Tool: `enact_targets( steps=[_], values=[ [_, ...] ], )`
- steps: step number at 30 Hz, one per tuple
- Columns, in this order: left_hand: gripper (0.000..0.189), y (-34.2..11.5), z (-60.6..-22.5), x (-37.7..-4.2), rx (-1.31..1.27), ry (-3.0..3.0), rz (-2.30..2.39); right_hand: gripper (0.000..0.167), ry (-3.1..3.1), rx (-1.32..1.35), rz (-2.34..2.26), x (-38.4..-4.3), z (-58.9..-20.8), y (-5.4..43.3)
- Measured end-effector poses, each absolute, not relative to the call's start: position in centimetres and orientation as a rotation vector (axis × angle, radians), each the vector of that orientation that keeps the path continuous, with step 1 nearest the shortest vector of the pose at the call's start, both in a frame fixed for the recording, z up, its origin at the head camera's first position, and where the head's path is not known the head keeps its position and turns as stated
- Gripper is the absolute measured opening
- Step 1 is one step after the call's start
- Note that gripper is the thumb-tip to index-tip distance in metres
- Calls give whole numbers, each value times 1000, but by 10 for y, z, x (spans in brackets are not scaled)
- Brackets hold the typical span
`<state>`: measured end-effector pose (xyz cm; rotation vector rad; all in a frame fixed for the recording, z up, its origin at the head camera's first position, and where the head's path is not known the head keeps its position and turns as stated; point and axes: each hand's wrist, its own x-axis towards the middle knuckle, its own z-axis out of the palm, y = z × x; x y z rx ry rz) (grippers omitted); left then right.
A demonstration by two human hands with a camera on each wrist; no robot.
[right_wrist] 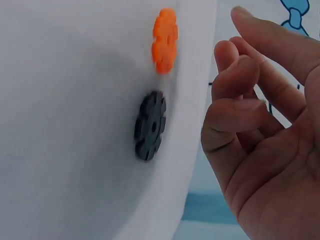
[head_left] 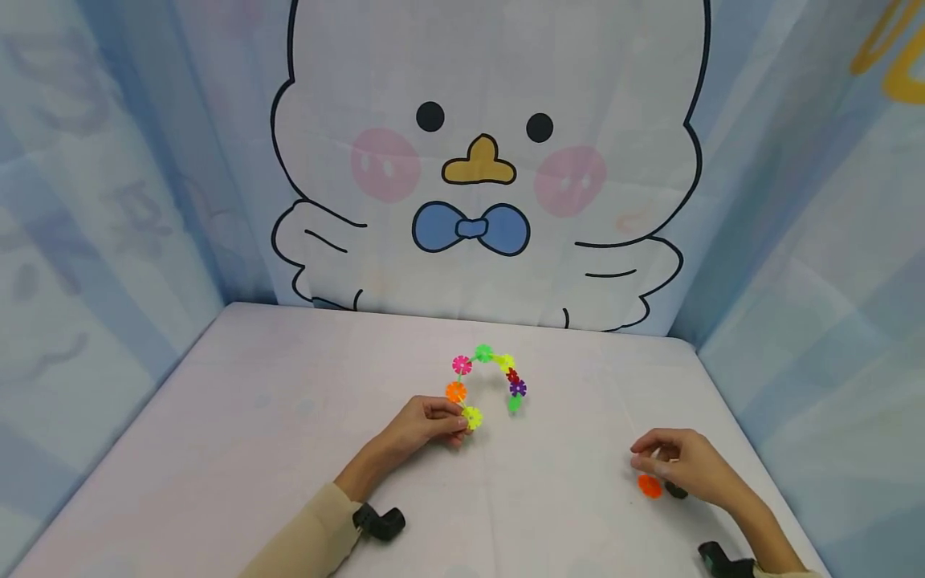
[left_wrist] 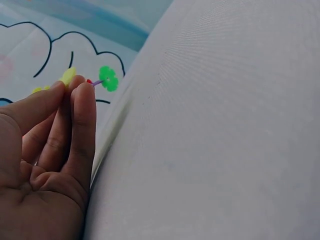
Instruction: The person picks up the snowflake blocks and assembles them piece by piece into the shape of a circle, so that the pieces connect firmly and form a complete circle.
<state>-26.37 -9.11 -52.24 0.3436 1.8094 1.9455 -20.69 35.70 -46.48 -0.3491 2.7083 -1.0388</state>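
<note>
My left hand (head_left: 426,421) pinches the yellow snowflake disc (head_left: 473,417) at the near end of a curved chain of interlocked plastic discs. From there the chain arcs through an orange disc (head_left: 456,392), a pink disc (head_left: 462,365) and others to a green disc (head_left: 515,404) at its far end. In the left wrist view, thumb and fingers cover much of the yellow disc (left_wrist: 68,76). My right hand (head_left: 686,464) hovers with loosely bent fingers and holds nothing. Near it lie a loose orange disc (right_wrist: 165,41) and a black disc (right_wrist: 151,126), both apart from the fingers.
The white tabletop (head_left: 289,417) extends around both hands. A cloth backdrop (head_left: 477,281) with a cartoon bird stands behind its far edge, and blue-white cloth hangs at both sides. Each wrist carries a black device, such as the left one (head_left: 379,523).
</note>
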Motion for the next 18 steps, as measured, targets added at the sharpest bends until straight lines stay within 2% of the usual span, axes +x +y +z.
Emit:
enact_targets(
  steps=[8, 13, 18],
  values=[
    [25, -92, -522, -265, 350, 1798, 1956, 25, 2730, -329, -969, -192, -472, 391],
    [25, -92, -523, -265, 346, 1797, 1958, 32, 2706, -232, -968, -190, -479, 391],
    [26, -92, -522, -264, 339, 1809, 1946, 30, 2715, -205, -943, -191, -480, 387]
  ],
)
